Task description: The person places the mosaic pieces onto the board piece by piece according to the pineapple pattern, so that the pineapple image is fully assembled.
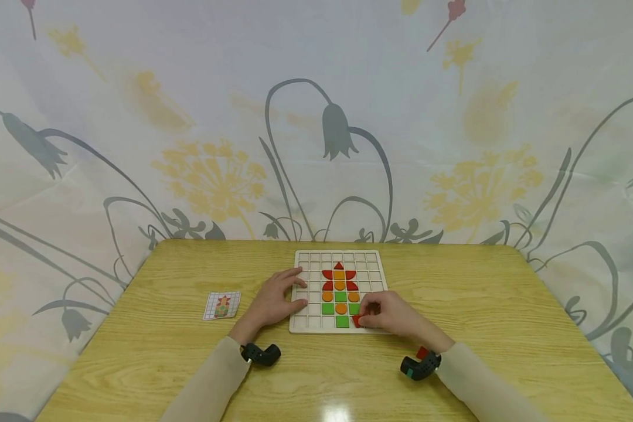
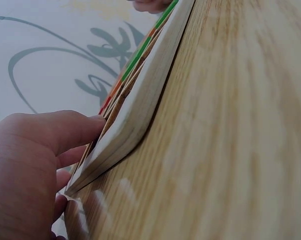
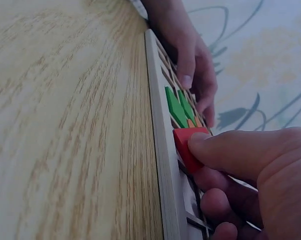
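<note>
A white wooden grid board lies on the table, with red, orange and green tiles set in its middle columns. My right hand pinches a red tile between thumb and fingers at the board's near side. That tile sits beside a green square tile in the bottom row. At the board's left edge rests my left hand, fingers loosely spread; its thumb touches the rim in the left wrist view. Red half-round tiles and orange round tiles fill cells higher up.
A small card printed with a coloured grid pattern lies left of the board. Each wrist wears a black camera. The wooden table runs back to a flower-patterned cloth.
</note>
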The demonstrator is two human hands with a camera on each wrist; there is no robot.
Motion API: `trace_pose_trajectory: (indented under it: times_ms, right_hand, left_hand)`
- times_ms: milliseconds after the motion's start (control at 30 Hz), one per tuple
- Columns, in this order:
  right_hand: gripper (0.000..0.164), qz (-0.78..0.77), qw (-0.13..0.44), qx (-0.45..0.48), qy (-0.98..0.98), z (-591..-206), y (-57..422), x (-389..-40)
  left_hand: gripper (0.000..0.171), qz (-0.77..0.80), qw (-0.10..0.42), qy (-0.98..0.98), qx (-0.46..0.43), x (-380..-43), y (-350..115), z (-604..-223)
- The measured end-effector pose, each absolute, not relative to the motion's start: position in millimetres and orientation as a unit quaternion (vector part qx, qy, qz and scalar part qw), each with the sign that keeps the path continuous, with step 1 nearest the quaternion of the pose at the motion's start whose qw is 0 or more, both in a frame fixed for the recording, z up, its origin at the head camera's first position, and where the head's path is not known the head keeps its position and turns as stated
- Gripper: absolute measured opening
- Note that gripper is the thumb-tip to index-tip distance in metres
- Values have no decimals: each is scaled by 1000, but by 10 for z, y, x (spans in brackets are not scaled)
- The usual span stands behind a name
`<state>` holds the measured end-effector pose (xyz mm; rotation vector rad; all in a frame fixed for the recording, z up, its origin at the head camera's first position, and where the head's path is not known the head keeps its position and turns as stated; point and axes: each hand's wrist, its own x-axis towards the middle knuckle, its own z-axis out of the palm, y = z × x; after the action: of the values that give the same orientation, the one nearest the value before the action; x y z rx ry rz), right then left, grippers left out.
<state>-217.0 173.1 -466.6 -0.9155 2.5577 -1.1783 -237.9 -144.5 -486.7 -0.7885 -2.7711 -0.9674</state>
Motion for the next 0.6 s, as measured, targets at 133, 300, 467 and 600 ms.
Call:
trace_pose_trajectory:
  times_ms: [133, 300, 467, 600]
  right_hand:
    - [10, -388, 103, -307, 863, -4660, 1724, -2188]
    - [7, -409, 118, -295, 855, -4657, 1739, -2186]
    - [4, -422, 113, -310, 844, -4664, 1755, -2183]
    - [4, -426, 104, -329, 836, -4673, 1757, -2186]
  left_hand:
    - [27, -316, 51, -912, -258, -2379, -1448, -4872]
    - [27, -315, 52, -912, -257, -2387, -1447, -4883]
    - [26, -310, 53, -914, -255, -2399, -1444, -4900]
    - [27, -313, 52, -913, -255, -2395, -1446, -4896]
